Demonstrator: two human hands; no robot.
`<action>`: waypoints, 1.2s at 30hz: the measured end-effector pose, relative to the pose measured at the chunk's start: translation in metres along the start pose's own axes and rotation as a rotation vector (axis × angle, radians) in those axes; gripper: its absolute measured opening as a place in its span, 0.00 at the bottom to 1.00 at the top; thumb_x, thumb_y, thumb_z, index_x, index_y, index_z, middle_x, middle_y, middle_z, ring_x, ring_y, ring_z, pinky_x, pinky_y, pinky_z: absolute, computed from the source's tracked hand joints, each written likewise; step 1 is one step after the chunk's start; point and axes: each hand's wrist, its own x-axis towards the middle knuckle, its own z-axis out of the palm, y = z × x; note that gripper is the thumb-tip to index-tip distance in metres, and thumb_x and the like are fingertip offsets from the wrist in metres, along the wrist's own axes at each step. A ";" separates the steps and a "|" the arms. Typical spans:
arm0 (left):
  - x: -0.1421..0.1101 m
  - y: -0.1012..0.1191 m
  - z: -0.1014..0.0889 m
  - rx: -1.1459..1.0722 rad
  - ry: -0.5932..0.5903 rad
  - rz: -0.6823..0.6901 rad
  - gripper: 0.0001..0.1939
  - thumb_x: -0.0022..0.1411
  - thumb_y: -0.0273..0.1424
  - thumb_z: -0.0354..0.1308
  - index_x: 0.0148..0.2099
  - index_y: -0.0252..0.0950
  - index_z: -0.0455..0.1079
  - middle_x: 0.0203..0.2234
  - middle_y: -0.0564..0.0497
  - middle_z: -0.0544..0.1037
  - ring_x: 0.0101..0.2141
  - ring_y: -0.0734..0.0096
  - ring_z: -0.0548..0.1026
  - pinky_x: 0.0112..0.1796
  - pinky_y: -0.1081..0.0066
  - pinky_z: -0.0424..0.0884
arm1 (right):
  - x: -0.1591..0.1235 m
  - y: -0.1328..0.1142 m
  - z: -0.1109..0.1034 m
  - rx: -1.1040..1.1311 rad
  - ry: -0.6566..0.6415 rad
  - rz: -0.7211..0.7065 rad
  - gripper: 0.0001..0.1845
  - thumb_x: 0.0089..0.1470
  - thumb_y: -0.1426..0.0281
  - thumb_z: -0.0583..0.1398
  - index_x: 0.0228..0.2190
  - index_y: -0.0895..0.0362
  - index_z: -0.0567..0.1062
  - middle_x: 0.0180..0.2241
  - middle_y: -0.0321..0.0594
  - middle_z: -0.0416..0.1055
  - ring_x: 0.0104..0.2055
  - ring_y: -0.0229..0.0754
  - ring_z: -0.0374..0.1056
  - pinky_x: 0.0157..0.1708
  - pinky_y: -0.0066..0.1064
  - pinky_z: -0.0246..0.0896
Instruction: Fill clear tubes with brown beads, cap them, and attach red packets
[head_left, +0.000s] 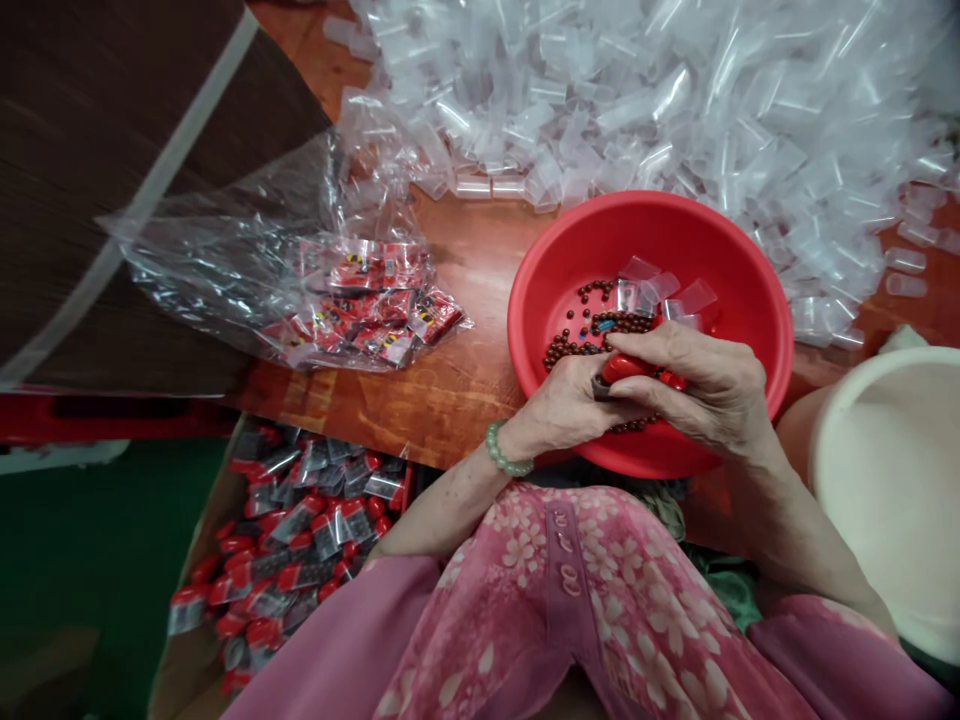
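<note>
Both hands work low over a red basin [645,235], held close together just inside its near rim. That is a sound spot, since anything that slips drops back into the basin. The left hand [566,405], with a green bangle [504,450] at its wrist, is curled closed around a small red piece [626,368], and something dark shows at that piece's left end. The right hand [694,385] comes over from the other side, its fingers [675,350] bent and closed on the same piece. Much of it is hidden, so its exact form cannot be told. The firm two-handed grip, with the fingertips close together, suits such a small piece.

In the basin lie strands of brown beads [577,345] and clear sleeves [660,295]. Beyond it, a big heap of clear tubes [637,110] covers the far end of the wooden table [450,400]. To the left, a plastic bag [225,265] holds red packets [375,300]. Near left, a cardboard box [196,610] is filled with more packets [300,530] — and near right stands a white tub [892,500].
</note>
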 end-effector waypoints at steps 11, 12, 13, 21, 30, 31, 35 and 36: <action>0.000 0.007 -0.005 -0.026 -0.017 -0.025 0.08 0.55 0.28 0.64 0.27 0.32 0.69 0.22 0.55 0.71 0.26 0.76 0.67 0.29 0.75 0.66 | -0.001 0.000 0.014 0.017 0.098 -0.007 0.19 0.57 0.70 0.70 0.51 0.51 0.81 0.39 0.42 0.83 0.38 0.46 0.80 0.40 0.39 0.79; 0.001 0.007 -0.006 -0.013 -0.019 -0.020 0.08 0.55 0.28 0.64 0.26 0.32 0.68 0.21 0.55 0.71 0.26 0.76 0.67 0.29 0.75 0.65 | -0.003 0.000 0.017 0.014 0.105 -0.004 0.21 0.57 0.70 0.70 0.53 0.51 0.80 0.40 0.42 0.83 0.38 0.46 0.80 0.41 0.39 0.78; 0.001 0.007 -0.006 -0.003 -0.015 -0.028 0.08 0.55 0.27 0.63 0.26 0.32 0.68 0.21 0.55 0.70 0.25 0.77 0.66 0.28 0.75 0.64 | -0.004 0.000 0.019 0.009 0.103 0.007 0.22 0.58 0.70 0.69 0.54 0.51 0.79 0.41 0.43 0.83 0.39 0.46 0.80 0.42 0.39 0.78; 0.002 0.007 -0.006 -0.034 0.055 -0.075 0.07 0.55 0.27 0.61 0.28 0.34 0.66 0.20 0.57 0.70 0.24 0.78 0.67 0.26 0.76 0.64 | -0.009 -0.004 0.031 -0.155 0.142 0.099 0.17 0.65 0.71 0.62 0.55 0.51 0.78 0.43 0.43 0.83 0.43 0.45 0.78 0.46 0.39 0.74; 0.004 0.005 -0.005 0.179 0.049 0.005 0.09 0.58 0.30 0.58 0.27 0.35 0.64 0.20 0.56 0.68 0.24 0.77 0.66 0.27 0.74 0.63 | -0.005 -0.005 0.017 -0.136 0.000 0.188 0.11 0.68 0.68 0.59 0.47 0.53 0.79 0.42 0.43 0.81 0.45 0.44 0.77 0.48 0.38 0.73; 0.004 0.005 -0.005 0.224 0.062 0.018 0.09 0.57 0.30 0.58 0.27 0.35 0.64 0.20 0.56 0.67 0.24 0.76 0.66 0.27 0.74 0.63 | -0.004 -0.005 0.014 -0.113 -0.019 0.182 0.10 0.67 0.68 0.59 0.46 0.53 0.79 0.43 0.43 0.81 0.47 0.45 0.77 0.50 0.38 0.73; 0.005 0.002 -0.003 0.356 0.095 0.059 0.08 0.58 0.32 0.58 0.29 0.35 0.66 0.22 0.55 0.68 0.27 0.74 0.67 0.30 0.72 0.64 | -0.003 -0.005 0.006 -0.050 -0.066 0.142 0.09 0.67 0.69 0.60 0.45 0.52 0.80 0.46 0.43 0.80 0.51 0.45 0.76 0.55 0.40 0.71; 0.005 0.001 -0.002 0.391 0.108 0.076 0.07 0.58 0.32 0.59 0.30 0.34 0.67 0.23 0.55 0.70 0.27 0.73 0.68 0.31 0.71 0.65 | -0.004 -0.005 0.005 -0.022 -0.064 0.150 0.09 0.67 0.70 0.59 0.44 0.52 0.80 0.44 0.42 0.80 0.49 0.44 0.76 0.54 0.39 0.71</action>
